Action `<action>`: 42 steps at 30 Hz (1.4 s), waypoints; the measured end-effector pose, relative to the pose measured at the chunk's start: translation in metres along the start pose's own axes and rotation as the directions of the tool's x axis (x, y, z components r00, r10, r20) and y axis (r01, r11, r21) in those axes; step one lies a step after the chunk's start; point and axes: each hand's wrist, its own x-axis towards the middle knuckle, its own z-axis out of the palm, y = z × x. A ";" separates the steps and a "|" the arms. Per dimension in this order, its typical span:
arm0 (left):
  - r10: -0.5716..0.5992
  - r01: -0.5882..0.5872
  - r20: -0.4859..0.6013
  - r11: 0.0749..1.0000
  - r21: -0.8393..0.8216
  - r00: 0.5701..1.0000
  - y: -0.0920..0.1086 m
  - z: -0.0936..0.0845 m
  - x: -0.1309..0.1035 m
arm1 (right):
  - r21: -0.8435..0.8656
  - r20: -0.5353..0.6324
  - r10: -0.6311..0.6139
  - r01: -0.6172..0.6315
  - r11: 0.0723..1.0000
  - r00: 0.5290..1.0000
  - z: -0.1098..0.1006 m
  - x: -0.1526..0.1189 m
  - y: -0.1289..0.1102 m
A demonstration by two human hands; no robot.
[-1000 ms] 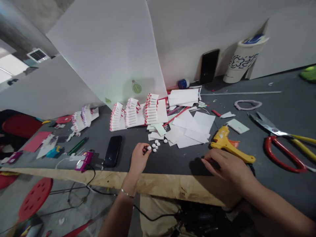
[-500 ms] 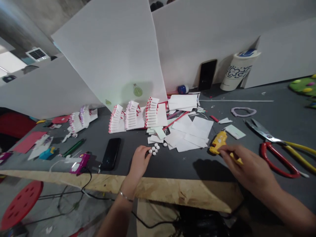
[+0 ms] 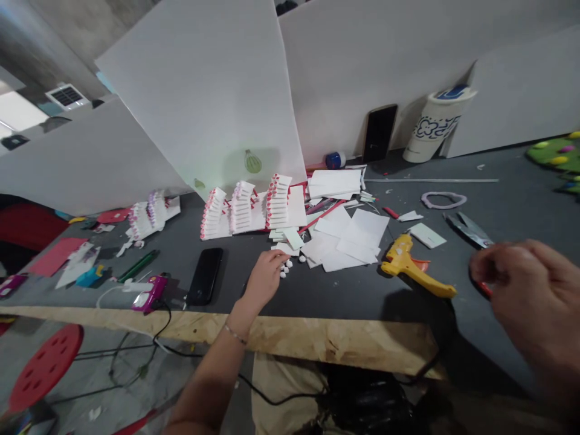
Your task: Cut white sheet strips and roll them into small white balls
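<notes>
While the left hand (image 3: pixel 265 279) pinches low, white balls (image 3: pixel 283 272) cluster!

Narrow go the left fingertips, right beside those small, rounded balls; whether they grip one, can't tell. Right hand (image 3: pixel 537 296) curls, blurred, over the steel-bladed scissors (image 3: pixel 472 232), its closure unclear. Smooth yellow glue gun (image 3: pixel 414 270) lies between hands; flat paper sheets (image 3: pixel 348 238) overlap nearby.

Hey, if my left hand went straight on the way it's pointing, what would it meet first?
Probably the paper slips just past your left hand, with the white balls close beside. Its height is unclear; it might pass above.
</notes>
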 end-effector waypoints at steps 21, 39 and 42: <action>0.133 -0.151 0.112 0.974 0.168 0.985 0.024 0.009 0.027 | -0.220 0.322 -0.321 0.400 0.890 0.891 -0.004 0.004 0.006; -0.031 0.017 0.098 0.990 0.140 0.995 0.017 -0.003 0.029 | -0.441 0.379 -0.169 0.338 0.831 0.910 0.002 0.013 0.035; -0.053 0.040 0.113 0.993 0.113 0.992 0.012 -0.012 0.026 | -0.430 0.374 -0.165 0.328 0.841 0.913 0.002 0.013 0.036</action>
